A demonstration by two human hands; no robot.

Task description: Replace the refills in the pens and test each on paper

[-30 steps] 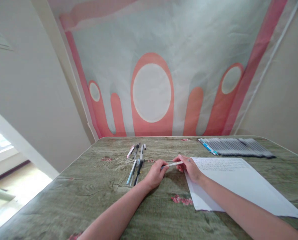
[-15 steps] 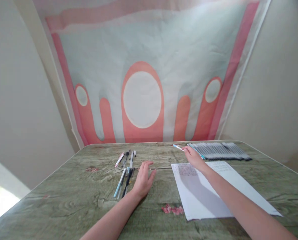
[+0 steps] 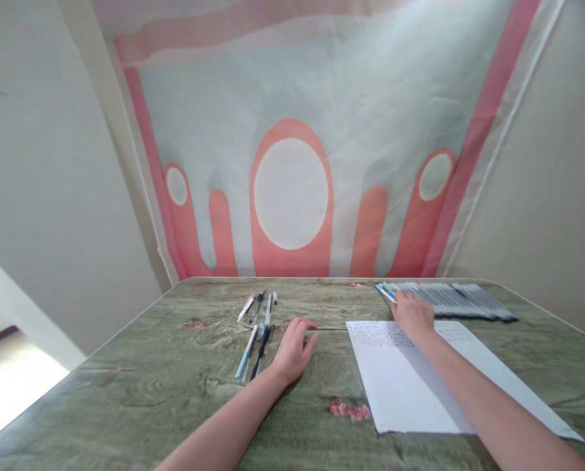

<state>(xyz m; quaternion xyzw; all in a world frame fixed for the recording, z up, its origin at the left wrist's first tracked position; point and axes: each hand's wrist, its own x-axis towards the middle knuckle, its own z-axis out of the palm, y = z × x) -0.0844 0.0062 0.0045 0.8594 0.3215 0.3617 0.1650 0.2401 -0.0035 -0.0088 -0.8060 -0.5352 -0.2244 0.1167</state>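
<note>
**Our right hand at the end of a neat pen row**

We have our right hand [image 3: 414,314] curled over the left end of a row of slim, translucent pens [image 3: 462,302] with dark tips, lined up side by side. A smooth white-and-blue pen [image 3: 386,293] juts out beyond its fingers at that end; the fingertips are hidden, so we cannot tell whether they grip it. Our left hand [image 3: 295,350] is released, its fingers loosely spread and holding nothing, low over the wood grain.

Just beside the left hand lies a looser cluster: a light blue pen [image 3: 246,352] with a white end, a black pen [image 3: 260,353], and, farther back, a pink-and-white pen [image 3: 245,308] among clear and dark barrels.

Our right forearm crosses above a flat white sheet of paper [image 3: 405,392], covering part of it and shading more. Small handwriting fills its far end.

Beneath everything, the table [image 3: 150,386] shows a grey-green wood pattern with pink blossoms [image 3: 349,410] and rounded far corners. Behind it hangs a slightly creased backdrop [image 3: 341,85], pale green with coral arches and white ovals, between plain walls. Bright light falls on the floor [image 3: 17,373] at lower left.
</note>
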